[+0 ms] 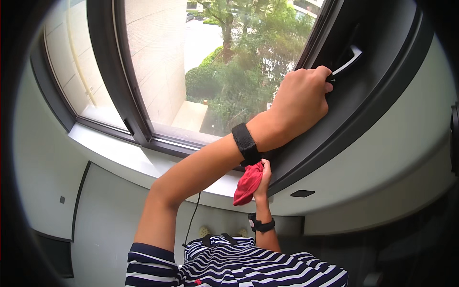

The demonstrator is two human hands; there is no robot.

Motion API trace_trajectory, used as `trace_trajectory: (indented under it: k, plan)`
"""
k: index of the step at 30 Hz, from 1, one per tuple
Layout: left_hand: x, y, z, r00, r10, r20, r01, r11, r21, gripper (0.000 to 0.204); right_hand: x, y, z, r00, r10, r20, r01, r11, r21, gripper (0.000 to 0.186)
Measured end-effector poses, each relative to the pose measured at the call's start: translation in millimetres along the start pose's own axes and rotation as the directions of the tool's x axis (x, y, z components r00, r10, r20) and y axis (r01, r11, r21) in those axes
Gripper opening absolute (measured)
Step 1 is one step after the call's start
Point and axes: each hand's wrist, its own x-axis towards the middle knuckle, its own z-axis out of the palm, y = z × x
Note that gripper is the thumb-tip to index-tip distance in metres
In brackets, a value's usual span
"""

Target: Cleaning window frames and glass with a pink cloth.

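Observation:
My left hand (300,101) reaches across to the right with its fingers curled round the lower end of a silver window handle (348,64) on a dark frame panel (377,57). A black band (244,142) is on that wrist. Below, my right hand (263,182) holds a bunched red cloth (246,184) beside the panel's lower part and the white sill (110,143). A black strapped device (262,222) is on the right wrist. The window glass (162,67) shows trees, a pale wall and a path outside.
A second, narrower pane (67,57) stands at the left in dark framing (110,71). Pale walls (48,167) curve round both sides. A thin black cable (196,210) hangs below the sill. My feet (205,230) show on the floor below.

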Motion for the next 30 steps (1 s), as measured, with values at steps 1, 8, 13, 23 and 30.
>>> trace_trajectory:
  k: [1,8,13,23,30]
  plan:
    - [-1.9,0.6,4.5,0.998,-0.063,0.003,0.063,0.986,-0.151,0.016,0.0,7.3,2.8,1.0,0.014,-0.009,-0.014,1.0,-0.003,0.022]
    - [-0.5,-4.0,7.6,0.992,-0.094,0.083,0.106,0.983,-0.15,0.006,5.0,16.0,30.6,0.996,-0.012,0.091,0.004,0.996,0.089,0.013]
    - [19.1,2.0,-4.2,0.965,-0.026,0.261,0.081,0.976,-0.204,0.018,17.4,-1.9,41.2,0.972,-0.181,0.148,0.18,0.983,0.017,0.022]
    - [40.5,13.9,21.0,0.934,-0.288,0.212,0.342,0.893,-0.293,0.063,-2.1,-11.1,-25.4,0.986,-0.137,0.095,0.137,0.991,0.01,0.03]
    - [35.3,10.5,37.4,0.933,-0.331,0.144,0.361,0.846,-0.393,0.061,-6.4,-14.6,-38.3,0.944,-0.164,0.286,0.11,0.975,0.194,0.03]
